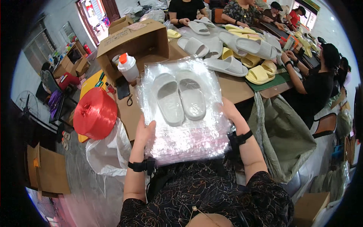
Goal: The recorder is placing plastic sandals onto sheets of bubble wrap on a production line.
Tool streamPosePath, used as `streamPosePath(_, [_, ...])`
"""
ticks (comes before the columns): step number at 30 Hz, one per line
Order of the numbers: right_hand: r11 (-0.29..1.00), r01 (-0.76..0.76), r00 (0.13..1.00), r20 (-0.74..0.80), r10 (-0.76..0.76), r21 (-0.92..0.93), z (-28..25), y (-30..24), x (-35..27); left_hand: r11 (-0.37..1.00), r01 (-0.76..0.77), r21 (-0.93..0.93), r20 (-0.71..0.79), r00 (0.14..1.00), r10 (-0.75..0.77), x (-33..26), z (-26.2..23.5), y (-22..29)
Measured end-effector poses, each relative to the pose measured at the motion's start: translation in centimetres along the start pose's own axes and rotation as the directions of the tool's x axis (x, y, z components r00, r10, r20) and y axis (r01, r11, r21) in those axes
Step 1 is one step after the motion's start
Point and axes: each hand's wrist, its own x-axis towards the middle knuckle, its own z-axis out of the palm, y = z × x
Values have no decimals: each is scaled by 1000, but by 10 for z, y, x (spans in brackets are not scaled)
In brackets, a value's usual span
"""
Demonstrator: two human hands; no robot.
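Left hand (145,132) grips the left edge of a stack of clear crinkled plastic bags (185,140), thumb on top, fingers under. Right hand (228,110) clamps the right edge the same way. Two-sided hold keeps the slippery stack flat and level, near edge against the person's lap, far edge over the brown wooden bench (234,89).

On top of the stack lies a pair of pale grey foam slide sandals (180,97), side by side, toes toward the person; the level hold stops them sliding off.

Further out: white plastic bottle with orange cap (127,66) beside an open brown cardboard box (132,43) on its side, within left reach. Big red spool of plastic twine (95,113) at the bench's left edge. More grey and yellow slides (242,53) piled across the bench, where other people work.
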Motion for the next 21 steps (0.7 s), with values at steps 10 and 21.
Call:
streamPosePath(10, [872,265,876,-277,-396,-410,-54,-57,-59,621,-420,662,219,900,376,-44,-13,82])
streamPosePath(21, [698,654,750,132,-648,-293,-54,-55,-78,539,-792,286,489,604,629,-65,-22,40])
